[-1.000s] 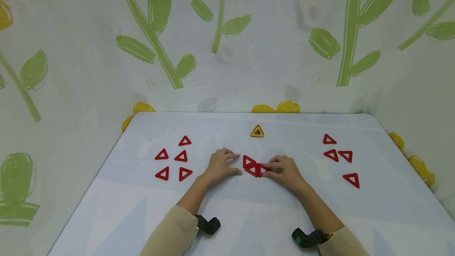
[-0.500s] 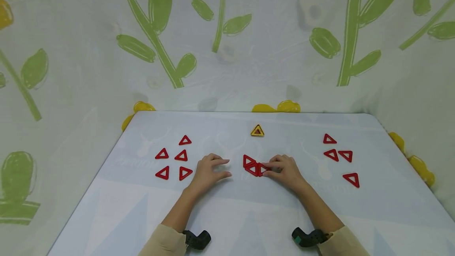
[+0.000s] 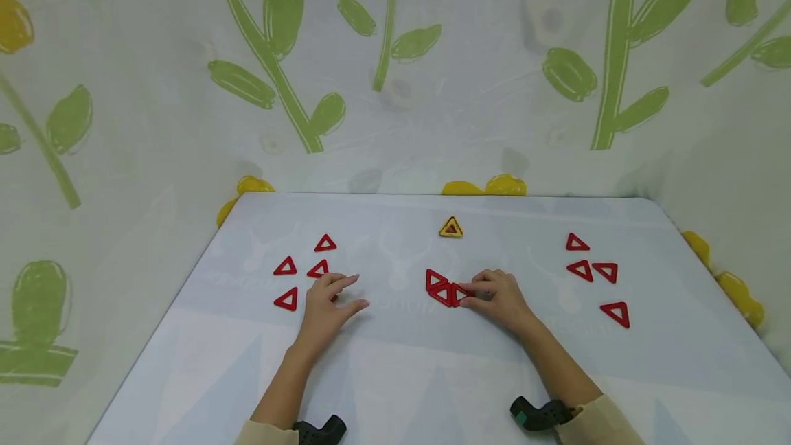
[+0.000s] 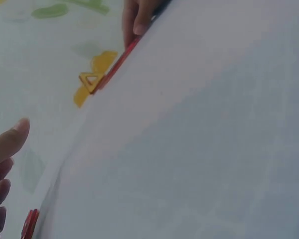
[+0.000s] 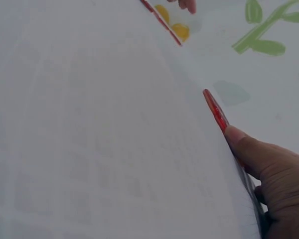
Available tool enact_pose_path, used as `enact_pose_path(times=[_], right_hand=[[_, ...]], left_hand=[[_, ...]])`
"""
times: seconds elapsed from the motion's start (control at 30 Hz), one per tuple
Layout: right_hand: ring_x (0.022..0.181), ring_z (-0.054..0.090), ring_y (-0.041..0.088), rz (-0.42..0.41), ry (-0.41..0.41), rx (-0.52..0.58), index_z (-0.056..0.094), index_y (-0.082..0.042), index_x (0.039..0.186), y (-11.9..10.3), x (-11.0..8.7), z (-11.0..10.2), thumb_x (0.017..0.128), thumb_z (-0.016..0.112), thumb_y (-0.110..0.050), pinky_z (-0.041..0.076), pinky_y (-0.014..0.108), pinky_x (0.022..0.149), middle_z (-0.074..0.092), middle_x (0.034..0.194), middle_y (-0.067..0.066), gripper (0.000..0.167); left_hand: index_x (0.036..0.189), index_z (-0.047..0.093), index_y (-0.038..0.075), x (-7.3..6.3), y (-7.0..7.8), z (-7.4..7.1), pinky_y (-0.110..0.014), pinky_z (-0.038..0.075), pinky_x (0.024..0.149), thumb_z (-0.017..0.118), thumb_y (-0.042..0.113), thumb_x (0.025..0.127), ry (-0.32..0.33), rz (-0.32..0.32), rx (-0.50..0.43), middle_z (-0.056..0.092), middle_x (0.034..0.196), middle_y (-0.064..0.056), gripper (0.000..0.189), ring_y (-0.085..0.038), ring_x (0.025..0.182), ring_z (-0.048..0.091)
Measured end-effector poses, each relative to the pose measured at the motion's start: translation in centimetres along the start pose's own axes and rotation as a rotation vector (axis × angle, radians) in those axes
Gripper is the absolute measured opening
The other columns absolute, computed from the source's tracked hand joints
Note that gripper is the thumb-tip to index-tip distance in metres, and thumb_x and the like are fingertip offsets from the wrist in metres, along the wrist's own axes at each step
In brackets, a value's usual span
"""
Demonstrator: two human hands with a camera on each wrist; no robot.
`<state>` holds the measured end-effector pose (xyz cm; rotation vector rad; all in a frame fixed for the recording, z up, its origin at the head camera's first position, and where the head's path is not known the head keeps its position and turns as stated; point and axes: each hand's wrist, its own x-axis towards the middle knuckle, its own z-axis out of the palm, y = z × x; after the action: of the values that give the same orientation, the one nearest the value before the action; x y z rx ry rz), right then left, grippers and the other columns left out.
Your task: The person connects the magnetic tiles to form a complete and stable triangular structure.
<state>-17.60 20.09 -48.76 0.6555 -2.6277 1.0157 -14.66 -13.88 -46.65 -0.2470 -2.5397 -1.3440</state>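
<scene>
Left: loose group of red triangular frames (image 3: 294,299); one mostly hidden by left hand (image 3: 323,307), held wide and without grip; neighbours might be nudged by careless lowering. Centre: cluster of three red frames (image 3: 437,287), apparently touching; rightmost frame (image 3: 454,296) pinched by right hand (image 3: 499,299); alignment could be skewed by uneven pull.

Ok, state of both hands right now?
Left hand: open, nothing visibly held, near the left-side red triangles.
Right hand: pinching the middle group's rightmost red triangle.
</scene>
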Motion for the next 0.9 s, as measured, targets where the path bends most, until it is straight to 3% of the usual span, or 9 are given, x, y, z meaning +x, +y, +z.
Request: enact_pose_path(times=[0.2, 0.33, 0.5, 0.73, 0.9], right_hand=[[0.082, 0.050, 0.014, -0.008, 0.011, -0.007, 0.076, -0.011, 0.099, -0.1, 0.0, -0.1, 0.072, 0.081, -0.017, 0.035, 0.032, 0.071, 0.062, 0.087, -0.002, 0.028], [0.081, 0.050, 0.014, -0.035, 0.026, -0.005, 0.076, -0.010, 0.098, 0.0, 0.0, 0.0, 0.071, 0.081, -0.016, 0.034, 0.032, 0.070, 0.062, 0.086, -0.001, 0.028], [0.081, 0.050, 0.014, -0.016, 0.013, 0.002, 0.076, -0.011, 0.099, 0.0, 0.0, 0.0, 0.071, 0.081, -0.017, 0.034, 0.032, 0.071, 0.062, 0.086, -0.002, 0.028], [0.082, 0.050, 0.013, 0.009, -0.003, 0.015, 0.076, -0.011, 0.100, -0.1, 0.0, -0.1, 0.072, 0.081, -0.018, 0.035, 0.033, 0.072, 0.062, 0.088, -0.002, 0.029], [0.082, 0.050, 0.013, 0.004, -0.006, 0.004, 0.076, -0.011, 0.099, 0.0, 0.0, -0.1, 0.072, 0.081, -0.019, 0.035, 0.033, 0.072, 0.062, 0.088, -0.001, 0.029]], left_hand=[[0.121, 0.065, 0.008, -0.9, -0.6, -2.4, -0.035, 0.042, 0.079, 0.083, 0.016, 0.071, 0.045, -0.112, 0.011, 0.056, 0.109, -0.009, 0.053, -0.022, 0.098, 0.049], [0.124, 0.062, 0.006, -1.2, -1.1, -3.5, -0.042, 0.037, 0.090, 0.082, 0.016, 0.073, 0.071, -0.178, 0.056, 0.054, 0.115, -0.011, 0.056, -0.027, 0.104, 0.051], [0.130, 0.057, 0.004, -1.4, -1.5, -4.3, -0.047, 0.031, 0.091, 0.079, 0.019, 0.077, 0.064, -0.263, 0.118, 0.051, 0.118, -0.014, 0.059, -0.030, 0.105, 0.048], [0.128, 0.059, 0.005, -1.3, -2.2, -4.6, -0.047, 0.025, 0.084, 0.079, 0.022, 0.076, 0.029, -0.246, 0.265, 0.055, 0.109, -0.016, 0.058, -0.029, 0.092, 0.048], [0.125, 0.061, 0.005, -1.0, -2.7, -4.5, -0.049, 0.027, 0.084, 0.078, 0.024, 0.077, -0.030, -0.224, 0.343, 0.056, 0.110, -0.016, 0.055, -0.032, 0.101, 0.049]])
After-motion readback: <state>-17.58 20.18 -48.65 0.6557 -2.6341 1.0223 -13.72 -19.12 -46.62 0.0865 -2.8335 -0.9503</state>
